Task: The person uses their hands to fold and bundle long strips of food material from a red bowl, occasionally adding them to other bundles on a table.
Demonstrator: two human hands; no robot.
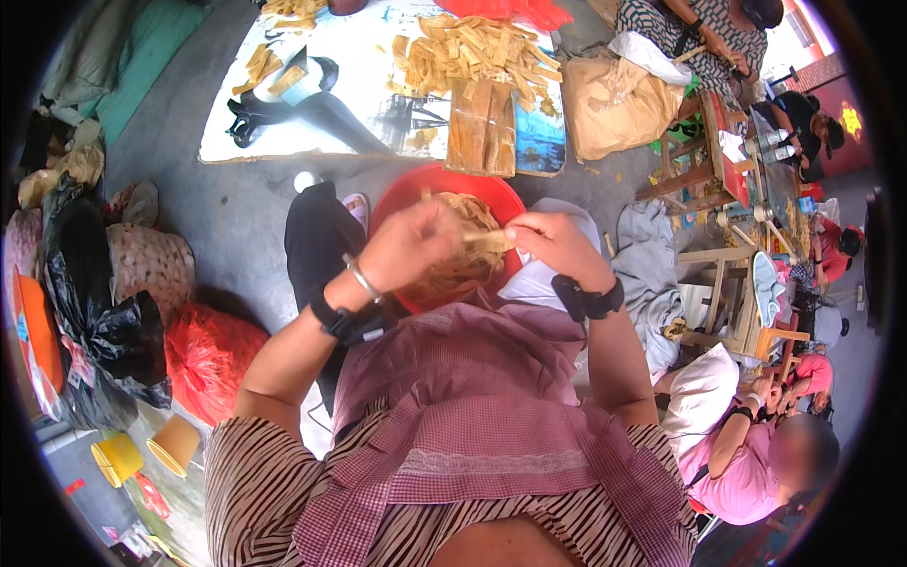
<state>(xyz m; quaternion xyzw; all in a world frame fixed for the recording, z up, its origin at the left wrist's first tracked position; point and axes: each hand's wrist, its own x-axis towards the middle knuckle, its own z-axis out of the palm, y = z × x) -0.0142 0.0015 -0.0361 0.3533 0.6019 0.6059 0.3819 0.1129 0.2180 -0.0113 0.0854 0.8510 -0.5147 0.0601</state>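
Note:
Over a red plastic basin [391,193] filled with tan, strip-like pieces [443,273], my right hand [549,239] pinches one end of a pale yellow-brown strip [487,241] between thumb and fingers. My left hand [421,237] is blurred at the strip's other end; whether its fingers grip it cannot be told. Beyond the basin, a heap of similar strips [475,53] lies on a white printed board [340,142]. A brown wooden block [482,131], seemingly wrapped in clear film, rests at the board's near edge. A few more strips [258,67] lie farther left on it.
Stuffed red [212,361] and black plastic bags [85,269] stand at the left, near yellow buckets [117,457]. A brown sack [616,106] and grey cloth [645,269] lie at the right. Beyond are wooden stools [719,298] and several people, one in pink [737,468].

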